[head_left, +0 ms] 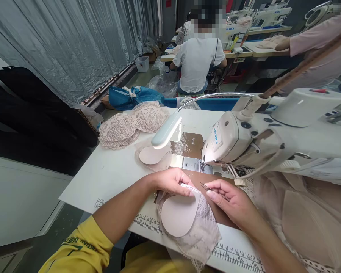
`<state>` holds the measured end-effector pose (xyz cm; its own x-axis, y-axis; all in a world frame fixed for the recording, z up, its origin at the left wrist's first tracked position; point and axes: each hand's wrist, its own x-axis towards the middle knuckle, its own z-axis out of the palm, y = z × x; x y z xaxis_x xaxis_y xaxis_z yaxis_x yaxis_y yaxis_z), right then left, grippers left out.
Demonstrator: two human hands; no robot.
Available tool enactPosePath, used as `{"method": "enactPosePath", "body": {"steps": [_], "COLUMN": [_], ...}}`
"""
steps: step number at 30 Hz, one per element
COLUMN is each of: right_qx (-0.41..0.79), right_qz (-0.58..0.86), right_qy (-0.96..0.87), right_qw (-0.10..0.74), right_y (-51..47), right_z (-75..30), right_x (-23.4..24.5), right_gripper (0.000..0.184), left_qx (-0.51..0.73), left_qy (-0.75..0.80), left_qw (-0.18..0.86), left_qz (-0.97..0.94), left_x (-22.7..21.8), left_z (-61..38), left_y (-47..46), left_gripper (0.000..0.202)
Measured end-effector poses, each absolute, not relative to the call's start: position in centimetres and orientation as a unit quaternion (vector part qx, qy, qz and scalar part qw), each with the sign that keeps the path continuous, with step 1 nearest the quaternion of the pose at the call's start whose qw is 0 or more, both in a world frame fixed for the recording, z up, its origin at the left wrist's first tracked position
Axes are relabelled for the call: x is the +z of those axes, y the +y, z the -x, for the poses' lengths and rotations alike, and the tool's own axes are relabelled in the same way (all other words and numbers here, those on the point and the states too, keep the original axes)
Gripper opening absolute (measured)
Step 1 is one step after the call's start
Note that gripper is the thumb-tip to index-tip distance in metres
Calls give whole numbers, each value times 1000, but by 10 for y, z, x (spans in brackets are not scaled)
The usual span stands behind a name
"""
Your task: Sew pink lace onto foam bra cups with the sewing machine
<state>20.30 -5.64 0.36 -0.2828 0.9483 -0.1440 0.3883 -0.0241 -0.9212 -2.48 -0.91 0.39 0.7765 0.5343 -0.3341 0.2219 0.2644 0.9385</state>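
My left hand (172, 181) is closed in a pinch on the top edge of a beige bra cup (179, 216) backed with pale lace (200, 231), at the table's near edge. My right hand (230, 199) is closed round small metal tweezers or snips (206, 186), whose tip points at the lace edge beside my left fingers. Both hands sit just in front of the needle area of a white Juki sewing machine (227, 138).
A stack of lace cups (130, 125) lies at the table's far left, with another plain cup (152, 155) under the bent lamp (166, 132). More beige cups (307, 216) pile up at the right. Other people sit at machines behind.
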Motion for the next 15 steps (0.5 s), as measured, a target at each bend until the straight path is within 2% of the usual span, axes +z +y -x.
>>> {"method": "enactPosePath", "body": {"steps": [5,15], "right_qx": [519,524], "right_qz": [459,444], "right_qy": [-687,-698], "right_qw": [220,204], "right_y": [-54,-56], "right_z": [-204,-196], "right_x": [9,11], "right_gripper": [25,22], "left_qx": [106,79], "left_qy": [337,327], "left_qw": [700,691], "left_qz": [-620,-640], "left_x": [6,3], "left_z": [22,19], "left_y": [-10,-11], "left_gripper": [41,39]}}
